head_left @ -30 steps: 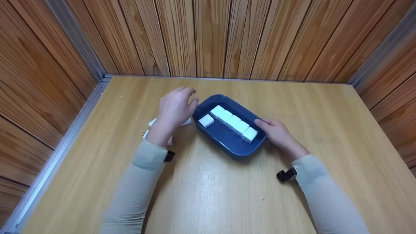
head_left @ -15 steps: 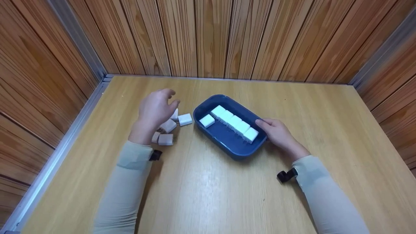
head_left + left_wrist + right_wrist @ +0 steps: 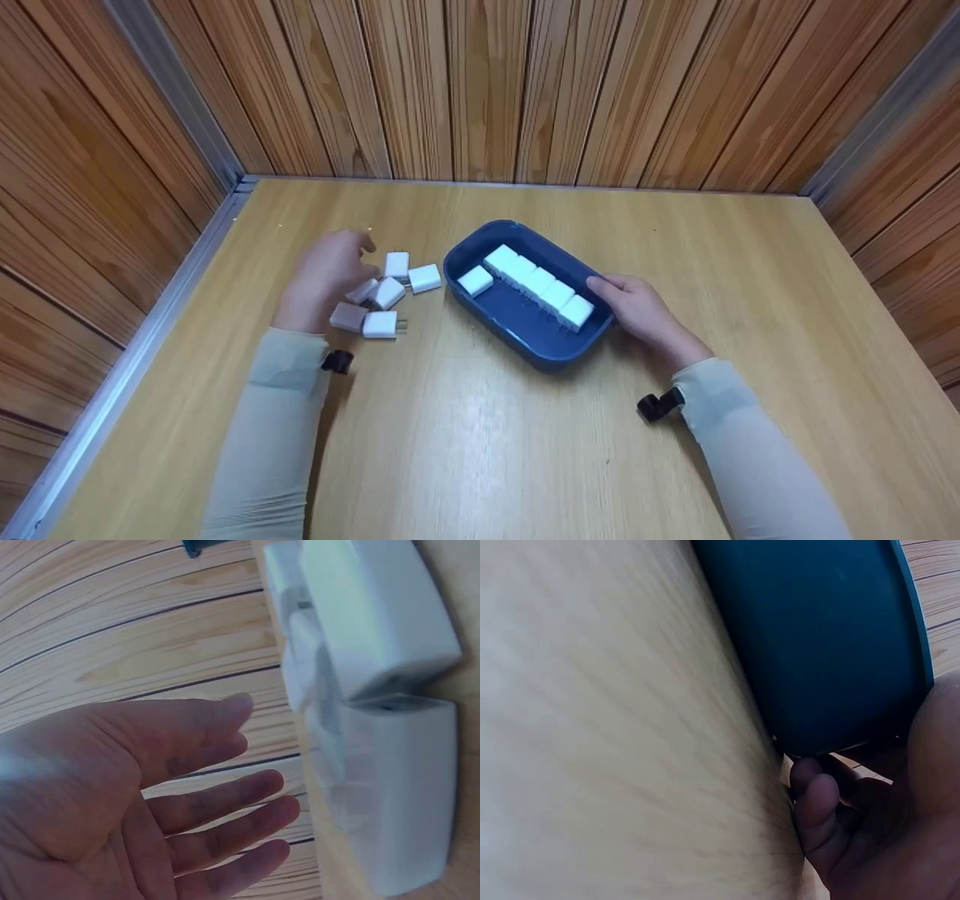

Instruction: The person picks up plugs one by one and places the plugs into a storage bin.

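Note:
My left hand (image 3: 321,279) is just left of a loose cluster of white plug adapters, among them one with metal prongs showing, a plug adapter (image 3: 381,325). In the left wrist view, the palm and loosely spread fingers (image 3: 232,829) hold nothing, and a white adapter (image 3: 401,787) stands large beside them. My right hand (image 3: 641,311) grips the right end of a dark blue tray (image 3: 517,330), thumb over the rim and the other fingers curled beneath. A row of several white adapters (image 3: 538,282) lines the tray, with a single adapter (image 3: 475,280) apart at its left.
The tray and the cluster share a light wooden table (image 3: 480,450). Wood-panelled walls (image 3: 487,90) enclose the back and sides, with a metal strip (image 3: 127,337) along the left edge. Black wrist cameras sit on both sleeves.
My left hand has moved left and toward me, from beside the tray's left end to the far side of the cluster, uncovering the adapters. The right hand and the tray have stayed in place.

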`<act>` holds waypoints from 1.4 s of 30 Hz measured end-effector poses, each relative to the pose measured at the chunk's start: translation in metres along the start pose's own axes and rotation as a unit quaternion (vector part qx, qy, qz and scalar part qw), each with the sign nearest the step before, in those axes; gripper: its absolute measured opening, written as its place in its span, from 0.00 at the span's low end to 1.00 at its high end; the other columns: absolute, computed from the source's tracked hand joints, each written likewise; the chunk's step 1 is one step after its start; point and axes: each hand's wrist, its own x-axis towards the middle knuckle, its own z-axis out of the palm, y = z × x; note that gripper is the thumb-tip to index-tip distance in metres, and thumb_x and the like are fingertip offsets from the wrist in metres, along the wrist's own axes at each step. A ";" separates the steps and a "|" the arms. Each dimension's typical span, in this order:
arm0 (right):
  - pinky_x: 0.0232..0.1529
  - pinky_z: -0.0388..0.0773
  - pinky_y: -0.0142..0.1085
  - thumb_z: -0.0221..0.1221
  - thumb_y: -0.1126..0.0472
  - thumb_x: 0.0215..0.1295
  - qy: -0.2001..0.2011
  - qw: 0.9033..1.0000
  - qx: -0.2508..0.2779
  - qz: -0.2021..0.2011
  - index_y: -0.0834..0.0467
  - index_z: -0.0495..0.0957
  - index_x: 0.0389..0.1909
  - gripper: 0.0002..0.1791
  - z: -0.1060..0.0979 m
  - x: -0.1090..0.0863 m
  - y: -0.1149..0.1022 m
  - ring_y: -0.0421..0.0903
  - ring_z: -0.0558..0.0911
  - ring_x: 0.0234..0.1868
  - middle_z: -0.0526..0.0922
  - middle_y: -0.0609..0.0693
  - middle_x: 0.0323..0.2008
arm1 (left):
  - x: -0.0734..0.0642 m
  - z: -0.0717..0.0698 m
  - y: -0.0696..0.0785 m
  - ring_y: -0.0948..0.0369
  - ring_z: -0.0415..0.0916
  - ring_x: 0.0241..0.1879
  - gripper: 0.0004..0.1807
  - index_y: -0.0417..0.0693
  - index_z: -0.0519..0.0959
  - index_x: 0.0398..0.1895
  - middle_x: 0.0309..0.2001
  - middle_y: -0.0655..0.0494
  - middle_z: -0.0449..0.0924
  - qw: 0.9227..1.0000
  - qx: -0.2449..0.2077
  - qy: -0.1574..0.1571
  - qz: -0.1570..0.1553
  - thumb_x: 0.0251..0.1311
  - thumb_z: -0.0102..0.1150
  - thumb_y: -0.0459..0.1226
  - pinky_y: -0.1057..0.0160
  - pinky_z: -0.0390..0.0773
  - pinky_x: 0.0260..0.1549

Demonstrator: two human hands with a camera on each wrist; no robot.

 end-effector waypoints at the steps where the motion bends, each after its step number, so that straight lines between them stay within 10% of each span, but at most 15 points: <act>1: 0.66 0.73 0.47 0.51 0.36 0.88 -0.002 1.000 0.001 0.000 0.64 0.80 0.73 0.37 0.000 0.000 0.000 0.55 0.79 0.59 0.85 0.60 0.61 | 0.000 0.000 -0.002 0.41 0.79 0.62 0.25 0.39 0.81 0.71 0.66 0.38 0.82 1.000 0.002 -0.003 0.001 0.74 0.70 0.36 0.40 0.80 0.60; 21: 0.59 0.73 0.43 0.51 0.36 0.88 0.006 1.000 0.002 -0.007 0.63 0.83 0.70 0.36 -0.001 0.000 0.004 0.53 0.79 0.54 0.86 0.57 0.53 | 0.002 0.001 -0.006 0.44 0.79 0.56 0.21 0.43 0.82 0.70 0.68 0.40 0.81 0.997 -0.003 -0.070 -0.019 0.77 0.62 0.32 0.45 0.82 0.53; 32: 0.67 0.71 0.47 0.51 0.36 0.88 -0.011 1.000 0.006 0.006 0.62 0.79 0.76 0.37 -0.001 0.000 0.002 0.56 0.78 0.63 0.83 0.60 0.68 | 0.004 0.007 -0.005 0.44 0.80 0.54 0.18 0.40 0.85 0.66 0.60 0.40 0.85 0.997 0.015 -0.073 -0.027 0.77 0.58 0.29 0.44 0.82 0.55; 42: 0.49 0.75 0.39 0.51 0.35 0.87 -0.005 1.000 -0.005 -0.001 0.61 0.83 0.72 0.36 -0.001 0.000 0.005 0.54 0.81 0.51 0.86 0.57 0.53 | 0.007 0.013 -0.009 0.44 0.81 0.53 0.15 0.40 0.85 0.63 0.56 0.41 0.85 0.997 0.014 -0.065 -0.033 0.78 0.59 0.29 0.44 0.82 0.54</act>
